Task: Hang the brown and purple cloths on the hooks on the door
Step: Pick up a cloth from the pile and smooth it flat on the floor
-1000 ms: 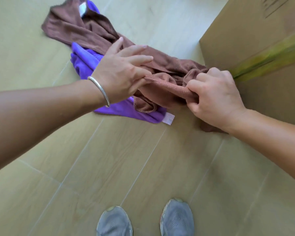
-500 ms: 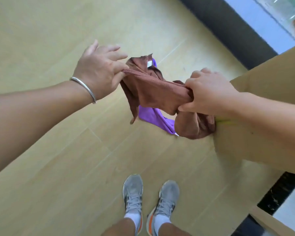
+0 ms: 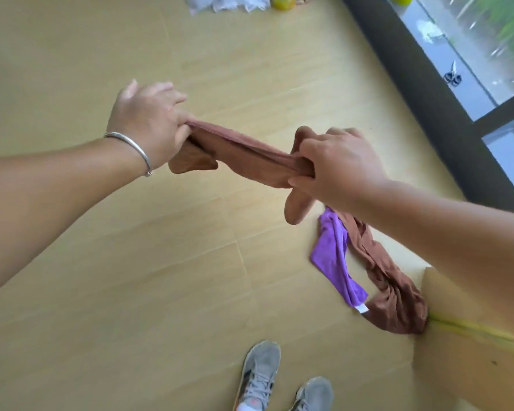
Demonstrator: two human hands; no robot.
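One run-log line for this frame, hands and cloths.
left hand: grips brown cloth | right hand: grips its other end | purple cloth: on floor | hooks: not in view

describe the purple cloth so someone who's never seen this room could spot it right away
Start at the cardboard box standing on the wood floor at the lower right. Against its left side lies a small heap of fabric, below the right hand. The purple cloth is the bright violet piece with a white tag at its lower end, lying flat beside a rumpled brown cloth on the floor.
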